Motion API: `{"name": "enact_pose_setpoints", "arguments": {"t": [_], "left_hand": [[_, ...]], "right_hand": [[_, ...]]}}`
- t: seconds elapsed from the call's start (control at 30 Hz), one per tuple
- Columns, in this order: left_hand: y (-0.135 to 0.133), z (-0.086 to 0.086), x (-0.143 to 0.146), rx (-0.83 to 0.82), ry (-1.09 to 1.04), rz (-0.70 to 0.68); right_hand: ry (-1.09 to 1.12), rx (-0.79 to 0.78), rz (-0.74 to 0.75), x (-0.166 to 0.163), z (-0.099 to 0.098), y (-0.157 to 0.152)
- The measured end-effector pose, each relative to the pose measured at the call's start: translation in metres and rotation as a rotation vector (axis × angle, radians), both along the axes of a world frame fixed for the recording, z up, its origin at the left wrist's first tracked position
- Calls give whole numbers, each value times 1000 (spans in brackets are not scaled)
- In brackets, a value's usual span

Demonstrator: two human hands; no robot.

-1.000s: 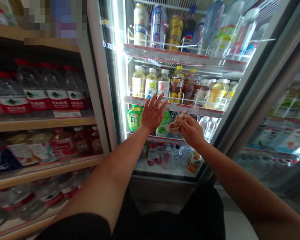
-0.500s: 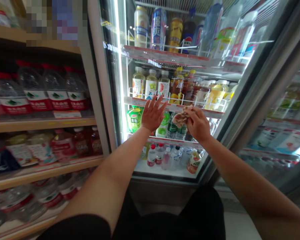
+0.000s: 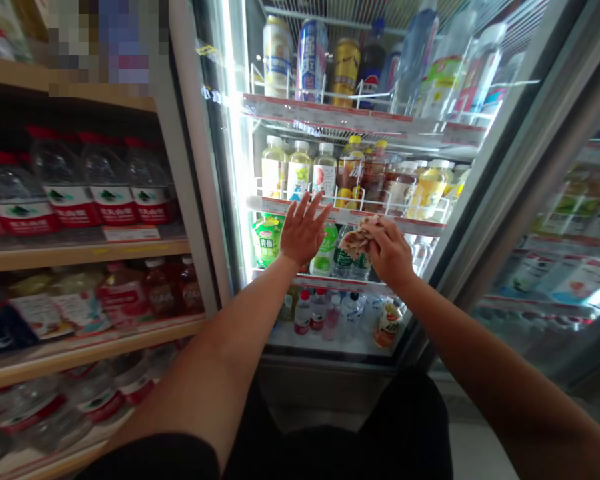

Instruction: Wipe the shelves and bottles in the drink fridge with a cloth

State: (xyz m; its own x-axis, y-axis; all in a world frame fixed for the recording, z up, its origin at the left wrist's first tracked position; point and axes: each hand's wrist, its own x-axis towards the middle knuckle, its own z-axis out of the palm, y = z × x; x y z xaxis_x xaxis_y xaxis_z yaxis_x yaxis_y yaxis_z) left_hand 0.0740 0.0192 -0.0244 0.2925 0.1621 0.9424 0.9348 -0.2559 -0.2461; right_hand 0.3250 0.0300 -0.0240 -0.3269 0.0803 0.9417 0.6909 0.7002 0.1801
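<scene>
In front of me is a glass door [image 3: 325, 337] of a lit drinks cooler. My left hand [image 3: 303, 233] is raised against the glass with its fingers spread, holding nothing. To its right, my right hand [image 3: 391, 252] is closed round a crumpled, patterned cloth [image 3: 356, 239], which lies at the door's surface. Behind the glass, a green bottle [image 3: 267, 241] stands left of my left hand, and a fruit tea bottle [image 3: 325, 170] shows just above it. My hands and the cloth partly hide the bottles on the shelf behind them.
On the left, wooden shelves [image 3: 80, 257] carry several red-capped water bottles [image 3: 60, 177] and other drinks. A metal door frame [image 3: 510, 173] runs along the right, with another stocked cooler [image 3: 555, 260] beyond it. My dark-clothed knees [image 3: 410, 420] are close below the door.
My right hand has shifted slightly left and down with the cloth, nearer to my left hand. The left hand stays spread in almost the same place. The view has shifted slightly.
</scene>
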Motion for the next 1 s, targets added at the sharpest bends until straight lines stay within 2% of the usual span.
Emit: {"name": "enact_pose_setpoints", "arguments": {"t": [0.2, 0.37, 0.6, 1.0], "left_hand": [[-1, 1, 0, -25, -12, -11], [-1, 0, 0, -34, -13, -1], [-1, 0, 0, -17, -7, 7], [-1, -1, 0, -13, -8, -7]], "right_hand": [[-130, -27, -22, -2, -6, -7], [-79, 12, -37, -1, -9, -6], [-150, -13, -14, 2, -17, -7], [-107, -31, -35, 4, -13, -7]]}}
